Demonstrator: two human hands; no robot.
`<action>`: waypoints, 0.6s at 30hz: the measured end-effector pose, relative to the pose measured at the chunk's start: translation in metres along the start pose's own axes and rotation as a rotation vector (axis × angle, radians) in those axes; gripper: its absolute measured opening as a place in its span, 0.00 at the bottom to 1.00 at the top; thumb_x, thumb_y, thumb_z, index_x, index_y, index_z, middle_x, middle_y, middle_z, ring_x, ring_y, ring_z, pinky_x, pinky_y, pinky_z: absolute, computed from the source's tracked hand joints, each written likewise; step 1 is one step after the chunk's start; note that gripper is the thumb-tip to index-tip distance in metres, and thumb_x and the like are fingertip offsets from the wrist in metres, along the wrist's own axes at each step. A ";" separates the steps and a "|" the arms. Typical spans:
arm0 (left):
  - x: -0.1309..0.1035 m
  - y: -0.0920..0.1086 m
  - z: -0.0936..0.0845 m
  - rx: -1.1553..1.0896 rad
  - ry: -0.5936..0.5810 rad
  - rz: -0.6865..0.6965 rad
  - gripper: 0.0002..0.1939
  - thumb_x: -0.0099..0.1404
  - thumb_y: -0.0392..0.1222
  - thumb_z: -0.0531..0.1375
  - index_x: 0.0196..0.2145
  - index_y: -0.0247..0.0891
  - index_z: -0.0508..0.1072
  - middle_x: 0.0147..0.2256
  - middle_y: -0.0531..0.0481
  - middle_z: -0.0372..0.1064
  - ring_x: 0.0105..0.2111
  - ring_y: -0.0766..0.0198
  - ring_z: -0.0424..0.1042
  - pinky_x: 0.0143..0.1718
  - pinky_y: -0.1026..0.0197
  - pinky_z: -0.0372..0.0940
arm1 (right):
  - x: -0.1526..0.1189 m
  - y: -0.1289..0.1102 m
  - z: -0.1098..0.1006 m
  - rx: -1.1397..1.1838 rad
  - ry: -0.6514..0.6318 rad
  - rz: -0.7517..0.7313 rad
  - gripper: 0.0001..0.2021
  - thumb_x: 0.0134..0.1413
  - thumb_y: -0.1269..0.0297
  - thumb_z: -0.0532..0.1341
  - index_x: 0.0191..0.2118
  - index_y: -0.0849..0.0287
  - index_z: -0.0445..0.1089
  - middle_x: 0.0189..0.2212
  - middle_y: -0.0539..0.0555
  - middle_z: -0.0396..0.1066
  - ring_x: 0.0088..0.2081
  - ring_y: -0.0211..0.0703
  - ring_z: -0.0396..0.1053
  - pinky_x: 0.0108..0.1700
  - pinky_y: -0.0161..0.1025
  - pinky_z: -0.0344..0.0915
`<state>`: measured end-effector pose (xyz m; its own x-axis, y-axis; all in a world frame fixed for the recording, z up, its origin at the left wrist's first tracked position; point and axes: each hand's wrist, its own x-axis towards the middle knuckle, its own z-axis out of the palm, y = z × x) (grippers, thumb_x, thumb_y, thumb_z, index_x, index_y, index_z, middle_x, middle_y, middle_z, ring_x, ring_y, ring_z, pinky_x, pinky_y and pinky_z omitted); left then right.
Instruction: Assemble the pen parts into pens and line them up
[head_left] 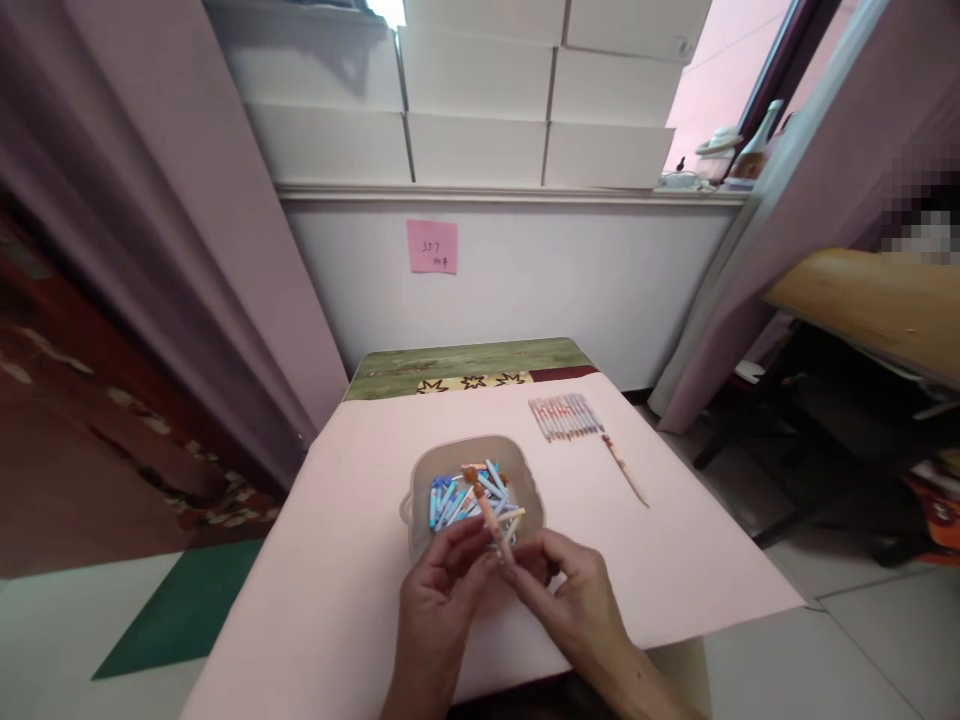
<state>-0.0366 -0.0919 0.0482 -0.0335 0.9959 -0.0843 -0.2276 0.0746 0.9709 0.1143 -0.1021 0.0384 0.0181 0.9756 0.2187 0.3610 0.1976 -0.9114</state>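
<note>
A pink pen with a brown topper (488, 512) is held between my left hand (444, 590) and my right hand (574, 597), both with fingers closed around its lower end. It tilts over the near side of a grey-beige basin (525, 470). Inside the basin lies a jumble of blue, white and brown pens (450, 503). To the right, a neat row of several pens (564, 417) lies side by side on the pink tabletop (360, 480). One more pen with a brown topper (625, 470) rests diagonally just beside that row.
Beyond the pink cover shows a green patterned table end (465, 362). A pink note (433, 247) is stuck on the wall, below white boxes (472, 150). Purple curtains (225, 200) hang on both sides. A wooden table (870, 300) stands at the right.
</note>
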 end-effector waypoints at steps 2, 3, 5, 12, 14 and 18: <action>0.003 0.002 -0.008 0.053 0.063 0.068 0.21 0.50 0.45 0.68 0.42 0.38 0.74 0.40 0.44 0.78 0.42 0.55 0.75 0.43 0.59 0.70 | 0.010 0.016 -0.018 -0.023 0.092 0.042 0.11 0.52 0.55 0.62 0.31 0.59 0.73 0.21 0.49 0.69 0.22 0.36 0.63 0.25 0.31 0.59; 0.005 0.004 -0.014 0.078 0.120 0.104 0.21 0.51 0.45 0.68 0.43 0.38 0.74 0.41 0.44 0.77 0.43 0.55 0.75 0.44 0.60 0.70 | 0.017 0.028 -0.029 -0.049 0.159 0.069 0.13 0.52 0.53 0.62 0.32 0.59 0.73 0.22 0.49 0.70 0.23 0.37 0.64 0.26 0.31 0.60; 0.010 0.006 -0.031 0.130 0.257 0.157 0.22 0.50 0.46 0.68 0.43 0.39 0.73 0.41 0.45 0.77 0.43 0.56 0.74 0.46 0.59 0.69 | 0.029 0.056 -0.056 -0.185 0.336 0.141 0.16 0.50 0.50 0.62 0.31 0.59 0.73 0.23 0.50 0.71 0.24 0.39 0.66 0.27 0.33 0.61; 0.029 -0.028 -0.114 0.361 0.564 0.063 0.27 0.48 0.55 0.65 0.43 0.38 0.72 0.41 0.43 0.76 0.42 0.51 0.74 0.49 0.48 0.66 | 0.051 0.131 -0.116 -0.767 0.341 0.516 0.13 0.52 0.52 0.57 0.35 0.51 0.75 0.33 0.50 0.76 0.34 0.46 0.71 0.31 0.36 0.58; 0.032 -0.045 -0.130 0.442 0.606 0.025 0.27 0.47 0.56 0.65 0.42 0.38 0.72 0.42 0.43 0.75 0.45 0.50 0.73 0.52 0.47 0.63 | 0.055 0.136 -0.117 -0.855 0.283 0.566 0.13 0.54 0.53 0.55 0.37 0.50 0.76 0.34 0.51 0.76 0.35 0.46 0.71 0.31 0.36 0.58; 0.034 -0.063 -0.140 0.524 0.625 -0.023 0.28 0.46 0.58 0.64 0.41 0.39 0.73 0.40 0.44 0.76 0.44 0.49 0.73 0.52 0.47 0.63 | 0.065 0.140 -0.110 -1.014 0.215 0.577 0.16 0.58 0.54 0.52 0.38 0.51 0.76 0.37 0.54 0.75 0.36 0.47 0.71 0.33 0.37 0.59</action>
<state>-0.1595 -0.0697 -0.0467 -0.6064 0.7925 -0.0647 0.2449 0.2635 0.9331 0.2686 -0.0220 -0.0363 0.5418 0.8405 0.0077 0.8202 -0.5266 -0.2236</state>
